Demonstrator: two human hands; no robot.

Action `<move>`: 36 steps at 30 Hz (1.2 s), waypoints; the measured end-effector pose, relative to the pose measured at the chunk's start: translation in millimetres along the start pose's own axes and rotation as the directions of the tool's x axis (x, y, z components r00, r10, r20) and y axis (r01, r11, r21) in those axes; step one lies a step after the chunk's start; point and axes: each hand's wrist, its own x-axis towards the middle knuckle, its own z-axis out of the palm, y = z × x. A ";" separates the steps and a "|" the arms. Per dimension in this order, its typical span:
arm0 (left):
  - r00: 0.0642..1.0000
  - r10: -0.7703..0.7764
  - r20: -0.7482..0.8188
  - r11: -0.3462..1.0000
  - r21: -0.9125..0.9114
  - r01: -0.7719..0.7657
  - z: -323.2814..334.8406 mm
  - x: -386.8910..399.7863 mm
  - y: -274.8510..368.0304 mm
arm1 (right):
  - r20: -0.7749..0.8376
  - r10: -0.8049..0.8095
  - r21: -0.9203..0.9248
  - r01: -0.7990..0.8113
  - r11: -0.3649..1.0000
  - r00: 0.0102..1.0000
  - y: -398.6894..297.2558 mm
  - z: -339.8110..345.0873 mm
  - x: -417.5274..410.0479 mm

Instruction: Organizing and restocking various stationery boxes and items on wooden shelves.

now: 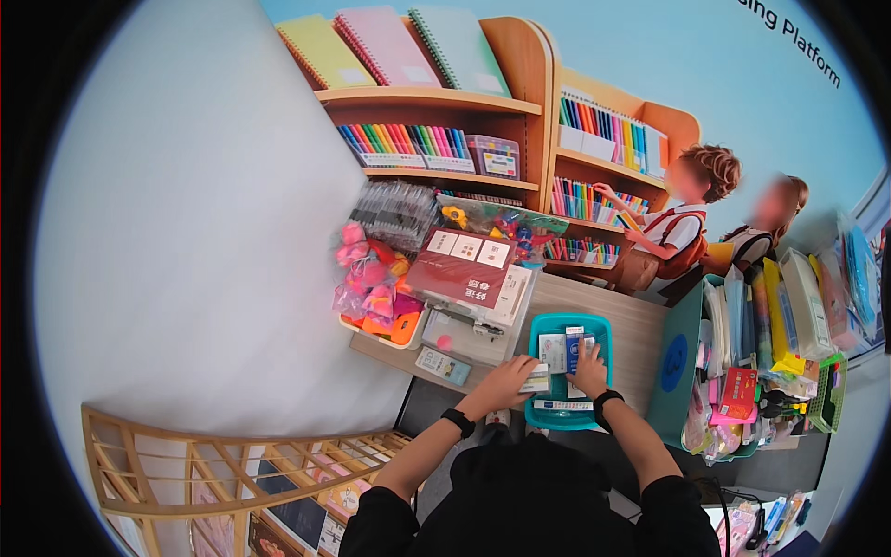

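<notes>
A teal plastic basket (533,416) stands at the front of the wood-grain table. My left hand (505,381) is shut on a small pale box (535,379) at the basket's left wall. Inside the basket my right hand (591,370) touches or lies just over small boxes near the right wall; whether it grips one I cannot tell. A blue and white box (574,342) lies beside a white box (553,353) in the basket. A narrow white box (562,405) lies along the near end.
Left are a flat light-coloured box (443,366), a clear plastic drawer case (459,337) with a dark red box (463,268) on top, and an orange and white bin (411,327) of pink items. To the right stands a large teal bin (675,362) packed with stationery.
</notes>
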 end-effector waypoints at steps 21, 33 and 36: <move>0.978 0.021 0.207 0.981 0.187 -0.061 72.9 42.6 -11.8 | -0.307 -0.199 0.186 0.264 0.946 0.931 31.9 -48.2 -20.1; 0.869 -0.256 -0.424 0.962 -0.019 0.274 -36.4 11.6 -56.4 | -0.289 -0.526 0.415 0.600 0.684 0.799 -80.6 -65.8 63.6; 0.911 -0.228 -0.343 0.973 -0.064 0.220 -43.2 5.9 -71.0 | -0.032 -0.378 0.613 0.317 0.723 0.925 -109.2 -68.1 88.1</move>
